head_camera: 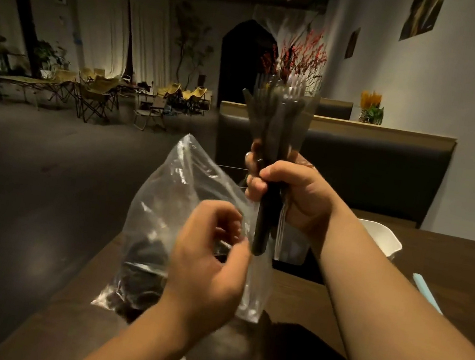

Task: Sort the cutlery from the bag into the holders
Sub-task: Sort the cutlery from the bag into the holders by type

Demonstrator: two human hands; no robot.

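Observation:
My right hand (pixel 292 194) grips a bundle of dark cutlery (pixel 276 118) upright at chest height; fork tines and knife blades fan out above my fist, and the handles stick out below it. My left hand (pixel 211 265) pinches the edge of a clear plastic bag (pixel 171 200) just below and left of the handles. The bag hangs crumpled over the table's near-left corner, with dark shapes showing through its lower part. A white holder (pixel 381 238) peeks out behind my right forearm; the rest of it is hidden.
A dark wooden table (pixel 448 264) runs under both arms, its left edge dropping to open floor. A light-blue strip (pixel 426 291) lies on it at the right. A dark padded bench back (pixel 370 169) stands beyond the table. Folding chairs (pixel 98 94) sit far left.

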